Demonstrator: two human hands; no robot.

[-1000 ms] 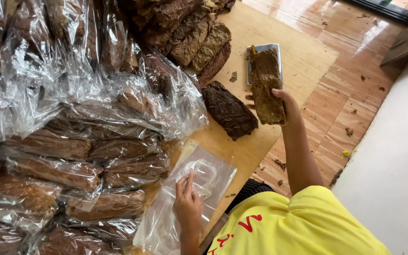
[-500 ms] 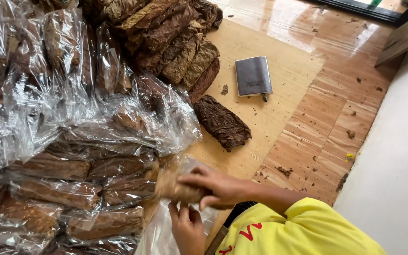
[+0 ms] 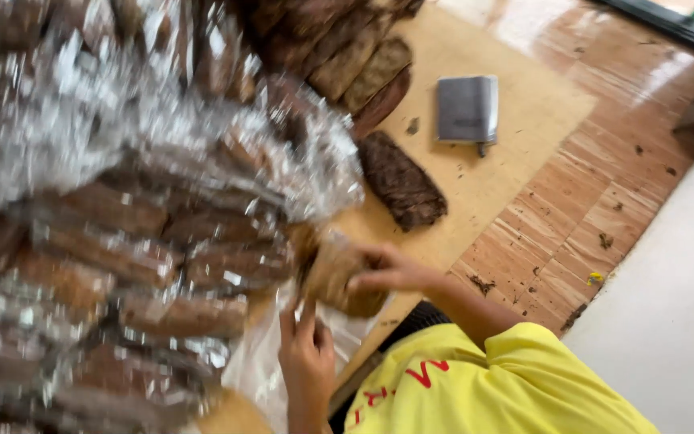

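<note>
Covering most of the left half of the view, a heap of clear-wrapped brown bundles (image 3: 122, 233) is seen piled in rows, the plastic shining and blurred. Beneath and to the right of it, a pale wooden board (image 3: 516, 120) is laid over a floor of reddish-brown tiles (image 3: 604, 201), on which small dark crumbs are scattered. A stack of unwrapped brown slabs (image 3: 339, 56) is leaned at the top of the board, just beside the wrapped heap. A yellow sleeve (image 3: 508, 378) is seen at the lower edge, belonging to the person wearing the camera. One dark brown slab (image 3: 399, 181) is left lying alone on the board, apart from the stack and near the edge of the wrapped heap. A flat grey rectangular tool (image 3: 467, 108) is set on the board further up, well apart from both hands.

A clear plastic bag (image 3: 263, 362) is spread at the lower middle, partly under the heap. The left hand (image 3: 305, 358) is placed at the mouth of this bag with the fingers pointing upward; whether the plastic is pinched between them cannot be told through the blur. The right hand (image 3: 391, 272) is closed around a brown slab (image 3: 339, 277), with the fingers curled over its upper side. This held slab is kept just above the left hand, right beside the near edge of the wrapped heap and over the bag.
</note>
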